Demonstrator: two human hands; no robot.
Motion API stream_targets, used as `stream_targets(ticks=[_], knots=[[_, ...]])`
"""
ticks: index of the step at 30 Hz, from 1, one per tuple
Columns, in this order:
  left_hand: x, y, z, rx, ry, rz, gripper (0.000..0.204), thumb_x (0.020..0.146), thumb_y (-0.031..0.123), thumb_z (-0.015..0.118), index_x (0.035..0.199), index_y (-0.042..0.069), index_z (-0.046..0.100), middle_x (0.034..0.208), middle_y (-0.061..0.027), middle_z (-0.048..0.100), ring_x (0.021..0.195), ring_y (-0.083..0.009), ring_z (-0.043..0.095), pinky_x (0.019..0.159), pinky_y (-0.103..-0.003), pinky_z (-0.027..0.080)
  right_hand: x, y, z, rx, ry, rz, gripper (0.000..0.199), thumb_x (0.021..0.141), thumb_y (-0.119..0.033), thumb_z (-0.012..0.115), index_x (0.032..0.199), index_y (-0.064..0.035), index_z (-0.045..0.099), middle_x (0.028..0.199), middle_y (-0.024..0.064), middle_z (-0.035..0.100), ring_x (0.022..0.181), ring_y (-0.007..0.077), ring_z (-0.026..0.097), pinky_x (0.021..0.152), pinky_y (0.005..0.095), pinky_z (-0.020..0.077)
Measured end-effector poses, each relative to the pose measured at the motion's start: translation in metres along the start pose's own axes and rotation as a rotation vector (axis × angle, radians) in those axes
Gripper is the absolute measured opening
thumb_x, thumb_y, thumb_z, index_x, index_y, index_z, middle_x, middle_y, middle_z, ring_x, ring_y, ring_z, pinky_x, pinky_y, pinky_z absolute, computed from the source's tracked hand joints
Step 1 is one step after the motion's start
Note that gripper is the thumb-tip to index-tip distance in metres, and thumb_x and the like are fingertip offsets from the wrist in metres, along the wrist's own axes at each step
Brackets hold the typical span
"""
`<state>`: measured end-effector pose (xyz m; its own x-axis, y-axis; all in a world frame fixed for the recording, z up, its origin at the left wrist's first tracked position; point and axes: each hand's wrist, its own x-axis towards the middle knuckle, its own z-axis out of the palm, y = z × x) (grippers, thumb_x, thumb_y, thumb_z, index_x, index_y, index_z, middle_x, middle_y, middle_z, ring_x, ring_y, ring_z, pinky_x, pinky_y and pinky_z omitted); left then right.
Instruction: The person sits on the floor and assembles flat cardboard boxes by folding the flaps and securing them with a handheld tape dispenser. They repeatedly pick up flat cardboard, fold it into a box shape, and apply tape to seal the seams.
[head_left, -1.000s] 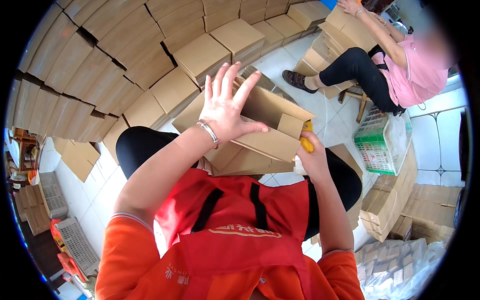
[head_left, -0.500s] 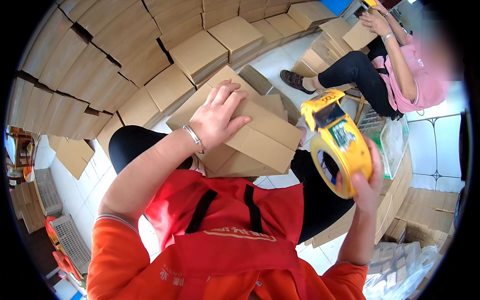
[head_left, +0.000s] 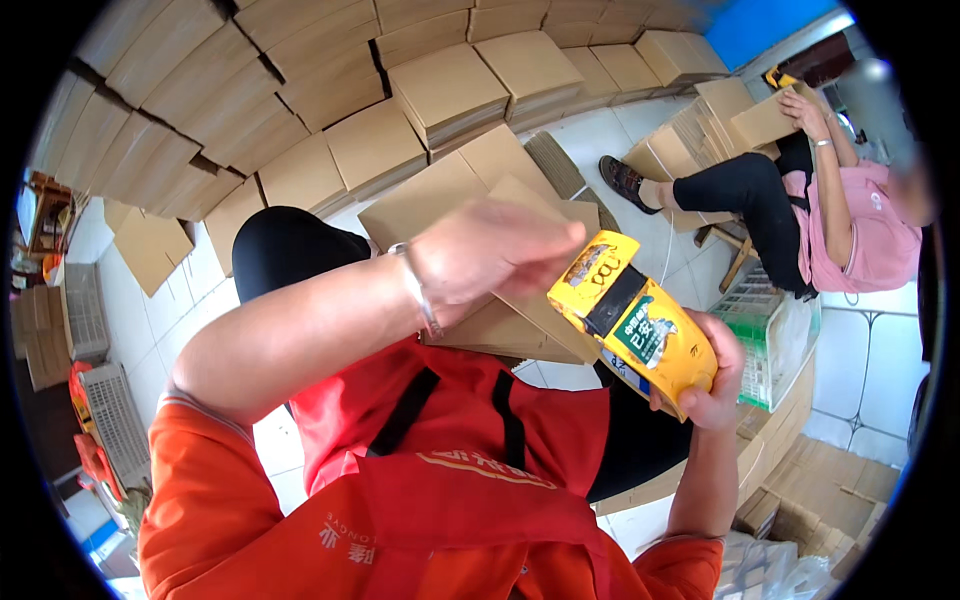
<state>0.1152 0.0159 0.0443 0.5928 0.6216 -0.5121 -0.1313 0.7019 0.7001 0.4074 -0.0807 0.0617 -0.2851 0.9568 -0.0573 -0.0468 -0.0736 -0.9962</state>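
Note:
My right hand (head_left: 705,375) is closed around a yellow tape dispenser (head_left: 645,325), gripping its rear end over my right thigh. The dispenser's front points up and to the left, and its tape roll is mostly hidden underneath. Just left of that front end is my left hand (head_left: 490,255), blurred by motion, with fingers stretched toward the dispenser; I cannot tell whether they touch it. Nothing shows in this hand. Below and behind it, a brown cardboard box (head_left: 425,205) with folded flaps lies across my lap, partly covered by my hand and forearm.
Stacked flat cardboard (head_left: 450,95) lines the far side and left. At the right, a person in pink (head_left: 865,215) sits handling a carton (head_left: 765,120). A plastic crate (head_left: 750,335) stands beside my right hand; grey baskets (head_left: 120,425) are at the left.
My left hand has lifted off the cardboard box and moved right, toward the dispenser. The dispenser has turned and come lower, its front now nearer my left hand. The view has shifted slightly.

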Motion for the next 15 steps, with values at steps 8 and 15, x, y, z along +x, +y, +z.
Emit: stream_targets(ticks=[8, 15], knots=[[0.006, -0.004, 0.004, 0.030, 0.112, -0.029, 0.016, 0.096, 0.008, 0.055, 0.106, 0.000, 0.066, 0.093, -0.0046, 0.069, 0.080, -0.0137, 0.068, 0.078, -0.030, 0.057, 0.001, -0.009, 0.003, -0.201, -0.008, 0.063, 0.079, 0.072, -0.037, 0.082, 0.127, 0.0113, 0.052, 0.111, 0.0155, 0.065, 0.096, 0.0176, 0.066, 0.082, 0.0292, 0.0532], [-0.007, -0.010, -0.021, -0.122, 0.078, 0.004, 0.024, 0.096, 0.016, 0.061, 0.110, -0.003, 0.061, 0.093, -0.0090, 0.066, 0.082, -0.0174, 0.067, 0.079, -0.030, 0.058, 0.010, -0.016, 0.001, -0.265, -0.047, 0.085, 0.080, 0.071, -0.038, 0.082, 0.126, 0.0121, 0.053, 0.114, 0.0152, 0.065, 0.102, 0.0188, 0.064, 0.089, 0.0308, 0.0507]])
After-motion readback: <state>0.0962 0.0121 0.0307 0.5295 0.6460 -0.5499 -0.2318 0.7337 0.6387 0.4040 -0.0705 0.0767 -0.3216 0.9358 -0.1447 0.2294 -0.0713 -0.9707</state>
